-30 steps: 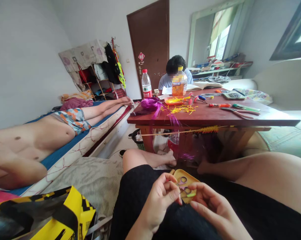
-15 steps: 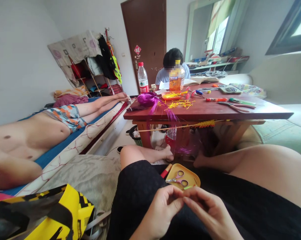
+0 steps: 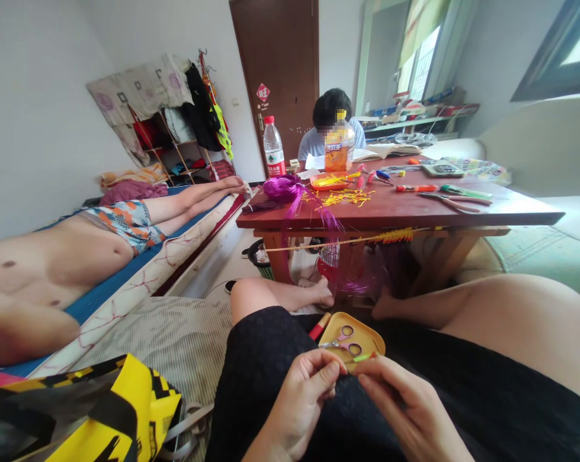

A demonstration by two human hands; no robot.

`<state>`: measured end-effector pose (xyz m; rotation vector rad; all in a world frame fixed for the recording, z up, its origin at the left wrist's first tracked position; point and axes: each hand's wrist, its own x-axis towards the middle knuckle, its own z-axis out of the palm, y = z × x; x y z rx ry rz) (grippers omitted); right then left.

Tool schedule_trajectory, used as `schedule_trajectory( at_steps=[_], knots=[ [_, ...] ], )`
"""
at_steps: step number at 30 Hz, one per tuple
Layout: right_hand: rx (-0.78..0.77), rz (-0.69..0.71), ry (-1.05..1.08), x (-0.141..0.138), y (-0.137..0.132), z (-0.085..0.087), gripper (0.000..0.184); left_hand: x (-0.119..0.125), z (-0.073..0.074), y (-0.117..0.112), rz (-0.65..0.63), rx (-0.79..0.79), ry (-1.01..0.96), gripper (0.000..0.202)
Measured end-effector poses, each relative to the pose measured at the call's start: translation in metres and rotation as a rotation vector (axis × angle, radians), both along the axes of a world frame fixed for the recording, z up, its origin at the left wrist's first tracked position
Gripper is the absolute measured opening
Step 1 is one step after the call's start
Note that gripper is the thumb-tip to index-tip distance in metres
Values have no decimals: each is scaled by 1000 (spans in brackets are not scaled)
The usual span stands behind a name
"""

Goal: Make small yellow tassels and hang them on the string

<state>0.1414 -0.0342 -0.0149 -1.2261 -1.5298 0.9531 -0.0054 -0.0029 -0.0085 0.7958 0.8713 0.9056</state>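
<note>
My left hand (image 3: 305,399) is closed in a pinch above the black cloth on my lap; what sits between its fingertips is too small to make out. Close to its right, my right hand (image 3: 405,399) is pinched too, its fingertips a short gap from the left thumb. Any thin thing between the two hands is not clear. Just beyond the fingers lies a yellow tray (image 3: 374,333) holding pink-handled scissors (image 3: 348,340). A small green-yellow piece (image 3: 362,357) shows at the right fingertips. A red-and-tan stick (image 3: 320,327) rests beside the tray.
On the dark red table (image 3: 290,218) are purple fibres (image 3: 285,189), yellow strips (image 3: 348,197), two bottles, pliers (image 3: 451,203) and a phone (image 3: 443,169). One person sits behind it; another lies on the bed at left. A yellow-black bag (image 3: 121,410) stands at lower left.
My hands have drawn slightly apart; the fingertips that met before now have a small gap. The left hand has shifted a little to the left. The view has tilted slightly.
</note>
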Motion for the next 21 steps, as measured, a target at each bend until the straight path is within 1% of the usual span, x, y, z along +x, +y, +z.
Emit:
schedule_trajectory(
  at_steps=[5,10,13,15,18,21],
  knots=[
    [31,1,-81,1,1,0,15,0,1,-1,-27,77,71,28],
    [43,-19,-202,0,-1,-1,16,-1,2,-2,-42,221,206,26],
    [54,-87,-182,-2,-2,1,20,-2,5,-2,-44,273,311,26],
    [53,-98,-165,-4,-2,2,21,-1,7,-1,-46,299,358,27],
    [44,-95,-160,-6,-3,2,23,-2,9,-1,-49,343,397,28],
    [49,-131,-160,-8,-3,0,26,-2,8,-1,-59,376,421,28]
  ],
)
